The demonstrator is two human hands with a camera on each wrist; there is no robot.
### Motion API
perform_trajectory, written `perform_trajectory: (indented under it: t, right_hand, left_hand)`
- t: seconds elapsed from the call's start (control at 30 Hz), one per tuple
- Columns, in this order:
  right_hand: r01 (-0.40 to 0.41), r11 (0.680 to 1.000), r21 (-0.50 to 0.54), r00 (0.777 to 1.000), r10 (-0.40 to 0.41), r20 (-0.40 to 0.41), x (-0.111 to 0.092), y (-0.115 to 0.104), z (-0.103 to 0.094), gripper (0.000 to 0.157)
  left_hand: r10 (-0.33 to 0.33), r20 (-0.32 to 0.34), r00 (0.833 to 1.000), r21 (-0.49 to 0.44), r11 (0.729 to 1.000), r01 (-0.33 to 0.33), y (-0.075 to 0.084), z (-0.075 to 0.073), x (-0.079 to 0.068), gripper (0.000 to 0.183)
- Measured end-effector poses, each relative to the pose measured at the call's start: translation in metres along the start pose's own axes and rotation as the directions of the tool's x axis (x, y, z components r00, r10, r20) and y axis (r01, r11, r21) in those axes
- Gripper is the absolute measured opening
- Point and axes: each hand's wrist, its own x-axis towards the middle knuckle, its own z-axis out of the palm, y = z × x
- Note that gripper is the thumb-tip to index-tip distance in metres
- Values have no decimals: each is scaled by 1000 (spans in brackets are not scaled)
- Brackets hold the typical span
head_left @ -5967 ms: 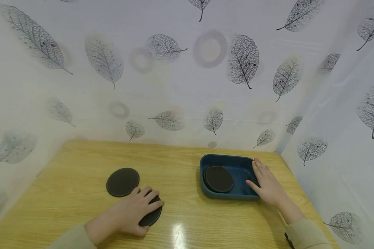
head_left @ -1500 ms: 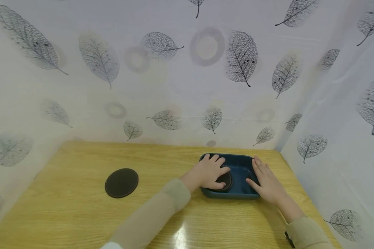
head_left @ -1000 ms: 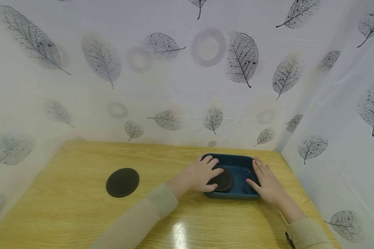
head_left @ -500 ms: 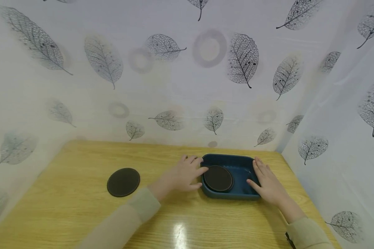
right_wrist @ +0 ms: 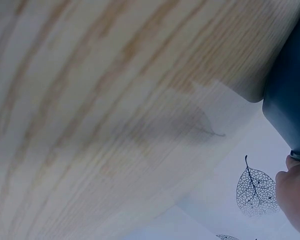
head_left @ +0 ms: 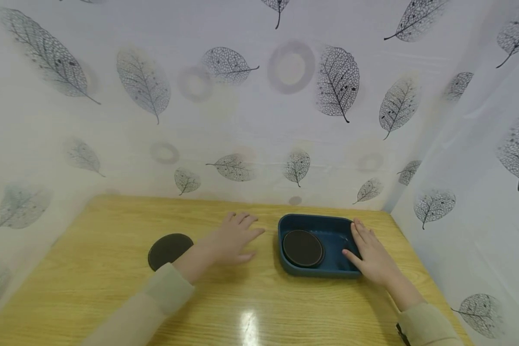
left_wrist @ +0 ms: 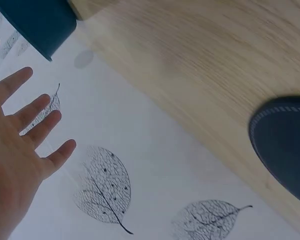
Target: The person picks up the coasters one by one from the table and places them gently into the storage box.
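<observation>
My left hand point(head_left: 227, 242) hovers above the table with fingers spread and nothing held, between a lone black round coaster point(head_left: 168, 251) and a dark blue rectangular box point(head_left: 320, 273). In the left wrist view, the left hand point(left_wrist: 15, 150) shows its bare palm, with the stitched rim of the coaster point(left_wrist: 285, 142) at the right edge. Black round coasters point(head_left: 303, 248) lie stacked in the left part of the box; their number is hard to tell. My right hand point(head_left: 372, 254) rests on the box's right rim, fingers extended along it and thumb over the inside.
The wooden table point(head_left: 225, 312) carries the box near its back right. A pale curtain point(head_left: 242, 120) with leaf prints hangs along the back edge and at the right side. The sleeve of the left arm partly covers the lone coaster.
My left hand has set a coaster onto the stack in the box, let go and drawn back leftward across the table. My right hand has stayed on the box rim.
</observation>
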Motion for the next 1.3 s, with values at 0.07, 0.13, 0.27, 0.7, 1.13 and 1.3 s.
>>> perform_trajectory:
  t: [0.07, 0.13, 0.27, 0.7, 1.13, 1.3]
  right_hand:
    - [1, 1000, 0, 1000, -1, -2, 0, 0, 0, 87]
    - [0, 1000, -3, 1000, 0, -5, -1, 1, 1, 87]
    - [2, 1000, -18, 1000, -3, -6, -1, 2, 1, 87]
    - [2, 1000, -10, 1000, -2, -17, -2, 3, 3, 86]
    - [3, 1000, 5, 1000, -3, -13, -1, 4, 3, 86]
    - [-6, 1000, 9, 1000, 6, -1, 0, 3, 3, 87]
  left_hand:
    - [-13, 8, 1000, 2, 1000, 13, -5, -1, -6, 58]
    - [-29, 19, 999, -3, 1000, 29, -9, -3, -13, 59]
    - [-61, 35, 998, 10, 998, 60, -17, -5, -25, 61]
    - [-161, -38, 986, -8, 987, 160, -40, 6, -64, 55]
    - [-227, -55, 972, -13, 974, 227, -57, 24, -102, 58]
    - [-244, -35, 969, -17, 970, 244, -61, 27, -113, 58]
